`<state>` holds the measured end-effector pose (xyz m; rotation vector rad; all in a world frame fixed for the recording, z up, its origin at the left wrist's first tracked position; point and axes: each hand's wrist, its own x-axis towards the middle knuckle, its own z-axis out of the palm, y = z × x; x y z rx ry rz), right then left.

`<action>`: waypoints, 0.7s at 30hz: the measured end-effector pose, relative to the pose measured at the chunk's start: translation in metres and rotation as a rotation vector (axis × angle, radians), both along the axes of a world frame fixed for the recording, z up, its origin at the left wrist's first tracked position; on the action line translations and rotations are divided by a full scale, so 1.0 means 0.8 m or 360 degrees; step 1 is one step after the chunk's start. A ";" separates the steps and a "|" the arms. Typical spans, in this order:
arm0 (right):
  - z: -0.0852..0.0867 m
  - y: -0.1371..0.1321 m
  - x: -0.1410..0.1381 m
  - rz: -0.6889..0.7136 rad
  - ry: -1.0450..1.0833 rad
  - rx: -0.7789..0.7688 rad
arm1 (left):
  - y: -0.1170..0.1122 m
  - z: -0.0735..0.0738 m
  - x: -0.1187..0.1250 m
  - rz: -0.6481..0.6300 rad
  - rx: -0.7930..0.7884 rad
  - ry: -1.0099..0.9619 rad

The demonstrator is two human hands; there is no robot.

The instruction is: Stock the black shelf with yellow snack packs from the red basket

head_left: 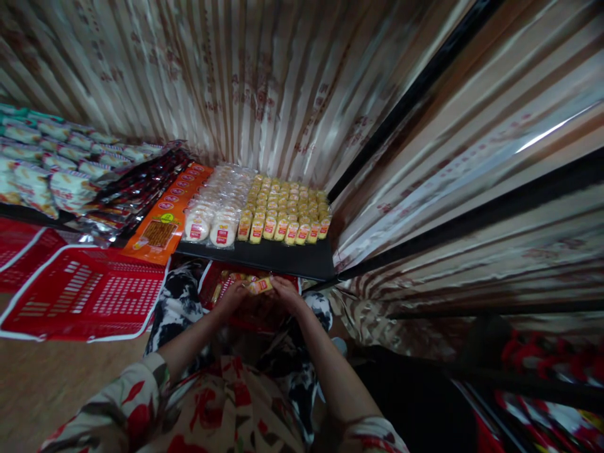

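Between my two hands is a small yellow wrapped snack point(260, 286) with a red label, held level above a red basket point(204, 288) by my knees. My left hand point(232, 297) closes on its left end, and my right hand point(285, 291) pinches its right end. More yellow packs lie in the basket, partly hidden by my hands. Just beyond, on a black shelf point(283, 257), similar yellow snack packs point(283, 214) stand in tight rows. Beside them to the left are rows of round white wrapped crackers point(221, 217).
An orange snack bag point(167, 220), dark shiny packets point(136, 189) and white snack bags point(70, 163) fill the shelf's left part. A red basket with a white rim point(94, 292) stands at left. Striped curtains point(264, 82) hang behind; black bars point(406, 94) cross at right.
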<state>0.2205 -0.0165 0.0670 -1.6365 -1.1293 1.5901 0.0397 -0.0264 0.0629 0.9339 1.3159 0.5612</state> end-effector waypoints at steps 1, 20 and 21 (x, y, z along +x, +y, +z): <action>0.001 -0.004 -0.001 -0.0034 0.0006 -0.0008 | 0.002 0.006 0.000 0.0011 0.0012 -0.0024; 0.044 -0.042 0.008 -0.0105 -0.1178 0.1022 | 0.053 0.095 0.032 -0.0490 0.0838 0.0625; 0.048 -0.042 0.009 -0.0108 -0.1187 0.1122 | 0.056 0.101 0.037 -0.0500 0.0856 0.0633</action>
